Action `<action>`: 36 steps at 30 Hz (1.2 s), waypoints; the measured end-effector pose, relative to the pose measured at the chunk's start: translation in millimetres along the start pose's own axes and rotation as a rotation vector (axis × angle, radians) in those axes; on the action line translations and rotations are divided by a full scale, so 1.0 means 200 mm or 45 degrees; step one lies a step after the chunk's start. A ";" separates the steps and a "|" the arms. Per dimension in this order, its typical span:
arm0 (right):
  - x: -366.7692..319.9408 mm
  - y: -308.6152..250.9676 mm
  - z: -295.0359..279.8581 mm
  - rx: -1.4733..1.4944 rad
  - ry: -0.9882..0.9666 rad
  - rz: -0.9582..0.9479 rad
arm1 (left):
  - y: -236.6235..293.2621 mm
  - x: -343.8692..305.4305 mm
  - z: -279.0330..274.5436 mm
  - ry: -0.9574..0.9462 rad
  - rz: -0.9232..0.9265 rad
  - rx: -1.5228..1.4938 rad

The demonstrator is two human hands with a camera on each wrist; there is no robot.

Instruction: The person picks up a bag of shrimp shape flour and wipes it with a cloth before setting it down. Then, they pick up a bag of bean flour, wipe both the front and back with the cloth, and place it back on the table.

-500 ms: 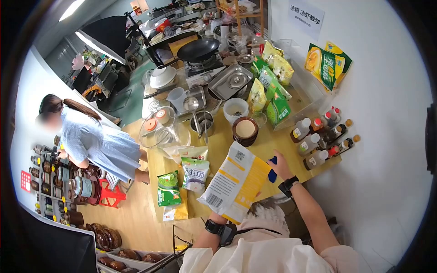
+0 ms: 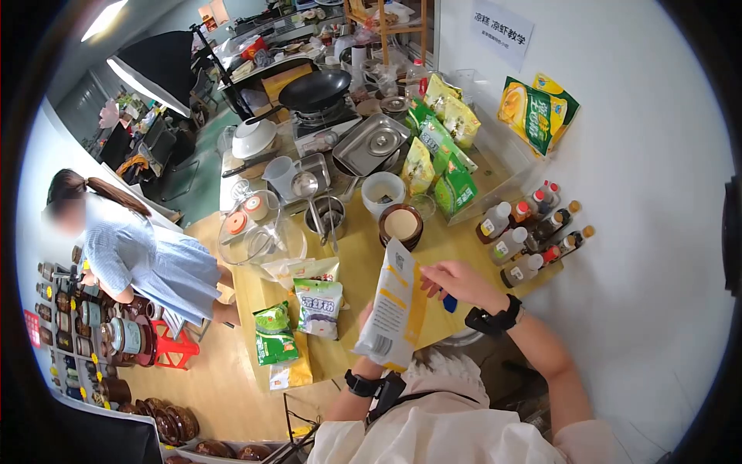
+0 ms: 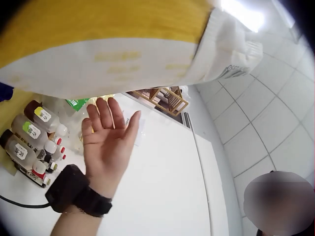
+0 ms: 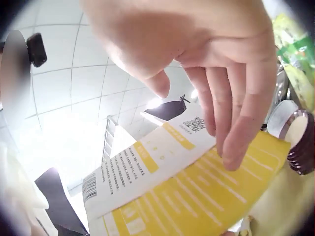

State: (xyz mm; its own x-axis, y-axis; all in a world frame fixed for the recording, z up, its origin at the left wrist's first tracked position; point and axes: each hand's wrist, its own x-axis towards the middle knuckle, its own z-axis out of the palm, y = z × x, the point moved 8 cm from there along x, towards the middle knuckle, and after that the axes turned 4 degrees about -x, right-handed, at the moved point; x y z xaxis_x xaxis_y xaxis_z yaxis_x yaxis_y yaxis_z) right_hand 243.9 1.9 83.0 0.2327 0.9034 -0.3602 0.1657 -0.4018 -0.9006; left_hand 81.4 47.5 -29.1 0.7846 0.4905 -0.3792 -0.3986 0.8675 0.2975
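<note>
A white and yellow printed packet (image 2: 386, 321) stands tilted over the near table edge, its barcode and QR code facing up. My left hand (image 2: 369, 366) holds it from below and behind, with most of the fingers hidden by the packet. At the packet's right side is my right hand (image 2: 462, 283), the fingers extended and relaxed. In the right wrist view the fingertips (image 4: 234, 160) overlap the packet's yellow panel. The left wrist view shows the right palm (image 3: 106, 152) facing that camera, nothing in it. Under the right hand a dark blue object (image 2: 450, 304) shows partly.
Green, white and yellow packets (image 2: 318, 308) lie on the table's left. A stack of brown bowls (image 2: 401, 224), a white tub (image 2: 382, 190) and a pot with a ladle (image 2: 325, 216) stand beyond. Several bottles (image 2: 522, 268) are at the right wall. Another person (image 2: 154, 251) stands left.
My right hand has moved left toward the packet, away from beside the blue object. The packet has turned to a narrower, more upright angle in the left hand. The head view has shifted slightly.
</note>
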 end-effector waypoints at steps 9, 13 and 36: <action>-0.02 -0.29 0.03 0.041 0.014 0.049 | -0.02 0.00 0.49 -0.317 0.503 0.824; -0.12 -0.40 -0.07 -0.095 0.267 -0.171 | 0.04 -0.03 0.72 -0.461 1.062 1.446; -0.04 -0.39 -0.80 -1.374 0.553 -0.109 | 0.04 0.23 0.64 -0.415 1.154 1.833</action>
State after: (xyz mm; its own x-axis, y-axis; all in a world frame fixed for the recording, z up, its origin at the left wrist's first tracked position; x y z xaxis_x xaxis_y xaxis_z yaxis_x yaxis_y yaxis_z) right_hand 382.0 2.9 194.6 0.4554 0.8903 -0.0067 0.8772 -0.4499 -0.1678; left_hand 173.7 66.9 67.8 0.6973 0.5483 0.4616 -0.1643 -0.5045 0.8476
